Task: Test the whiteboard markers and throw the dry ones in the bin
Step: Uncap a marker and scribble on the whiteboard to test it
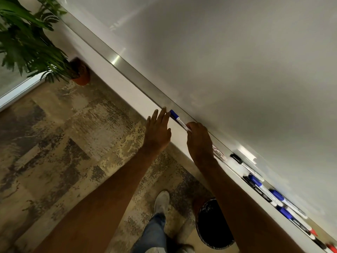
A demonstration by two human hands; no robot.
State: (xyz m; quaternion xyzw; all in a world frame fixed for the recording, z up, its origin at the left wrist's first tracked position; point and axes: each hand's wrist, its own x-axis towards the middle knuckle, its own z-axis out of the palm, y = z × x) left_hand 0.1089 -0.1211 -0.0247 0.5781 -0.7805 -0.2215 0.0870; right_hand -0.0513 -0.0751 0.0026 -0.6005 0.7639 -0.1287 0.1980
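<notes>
A blue-capped marker [177, 119] lies along the whiteboard's metal tray [145, 81]. My right hand [199, 141] pinches its near end with curled fingers. My left hand [157, 132] is spread flat, its fingertips at the blue cap. Several more markers [264, 190], black, blue and red, lie further right on the tray. A black round bin [213, 225] stands on the floor below my right forearm. The whiteboard [237, 70] above the tray bears no marks.
A potted plant [36, 44] in an orange pot stands on the floor at the far left by the wall. The floor is mottled brown carpet [73, 143]. My shoe [161, 203] and jeans leg show at the bottom, just left of the bin.
</notes>
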